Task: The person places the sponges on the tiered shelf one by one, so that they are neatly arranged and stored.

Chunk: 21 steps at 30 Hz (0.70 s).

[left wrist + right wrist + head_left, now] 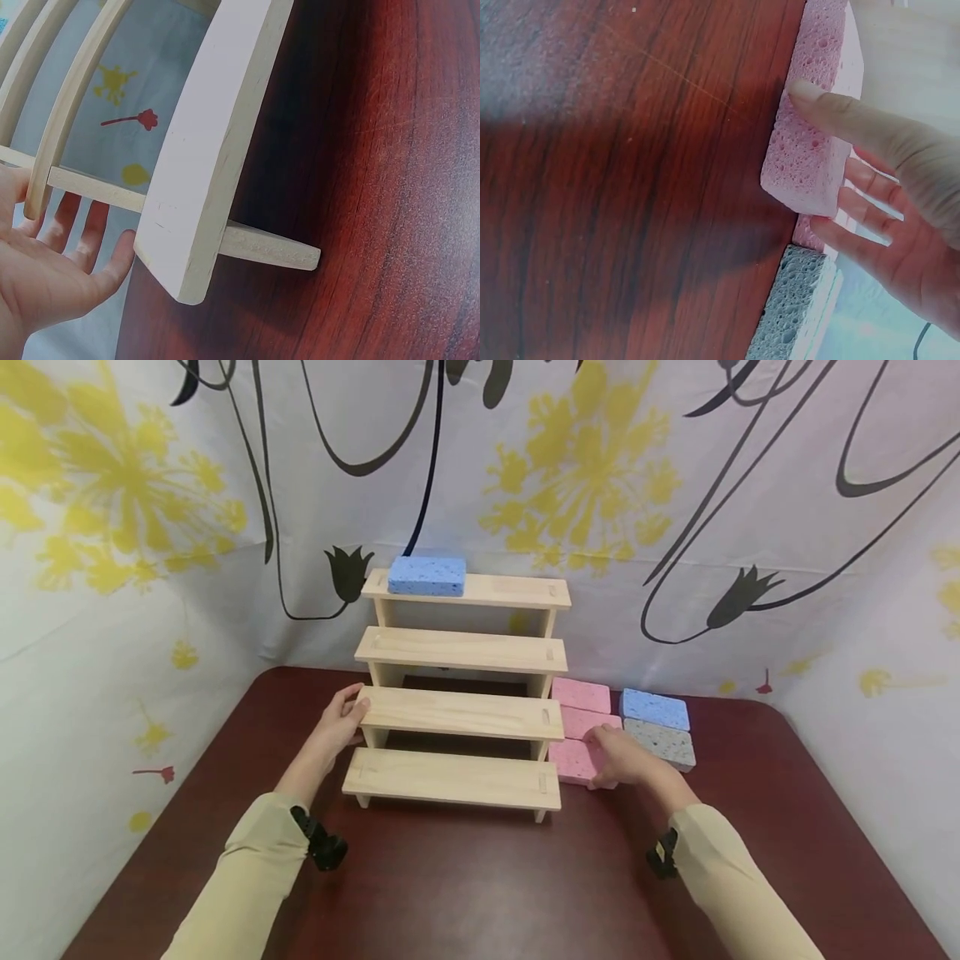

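A light wooden stepped rack (450, 777) stands on the dark red table, a blue sponge (427, 577) lying at the left of its top step. At the left end of the second step from the bottom, my left hand (333, 727) grips the wood, thumb on top and fingers lower at the side. To the right of the rack, three pink sponges lie in a column. My right hand (626, 758) holds the nearest pink sponge (802, 157), its thumb on the near long side and the other fingers across at the far side.
Beside the pink sponges, another blue sponge (654, 709) lies behind a grey sponge (660, 743). White cloth (465, 510) with yellow flowers and dark stems hangs behind the table (465, 885) and along both sides.
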Available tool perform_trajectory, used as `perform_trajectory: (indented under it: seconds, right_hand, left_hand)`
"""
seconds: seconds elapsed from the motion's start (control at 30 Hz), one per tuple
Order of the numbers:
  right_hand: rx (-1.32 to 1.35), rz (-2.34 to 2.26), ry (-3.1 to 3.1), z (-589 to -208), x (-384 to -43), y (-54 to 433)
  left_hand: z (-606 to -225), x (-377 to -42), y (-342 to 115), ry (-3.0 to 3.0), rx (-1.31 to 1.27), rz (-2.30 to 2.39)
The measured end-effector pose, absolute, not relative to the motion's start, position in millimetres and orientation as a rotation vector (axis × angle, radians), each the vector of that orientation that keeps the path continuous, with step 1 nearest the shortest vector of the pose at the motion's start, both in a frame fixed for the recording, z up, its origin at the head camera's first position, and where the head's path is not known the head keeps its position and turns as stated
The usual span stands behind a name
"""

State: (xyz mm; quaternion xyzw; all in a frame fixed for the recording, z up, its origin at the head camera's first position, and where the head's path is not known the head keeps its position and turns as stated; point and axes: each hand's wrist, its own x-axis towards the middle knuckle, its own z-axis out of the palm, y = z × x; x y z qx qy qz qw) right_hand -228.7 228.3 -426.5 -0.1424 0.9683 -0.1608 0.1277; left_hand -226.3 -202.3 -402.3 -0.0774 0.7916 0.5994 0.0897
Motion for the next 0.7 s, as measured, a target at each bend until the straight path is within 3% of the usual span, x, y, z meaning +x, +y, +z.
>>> perform_trajectory:
  seconds: [0.7]
  right_hand:
    - [-0.365, -0.308, 2.853, -423.6, -225.7, 218.3]
  left_hand:
    - [-400.9, -222.2, -200.2, 2.338, -0.222, 1.799]
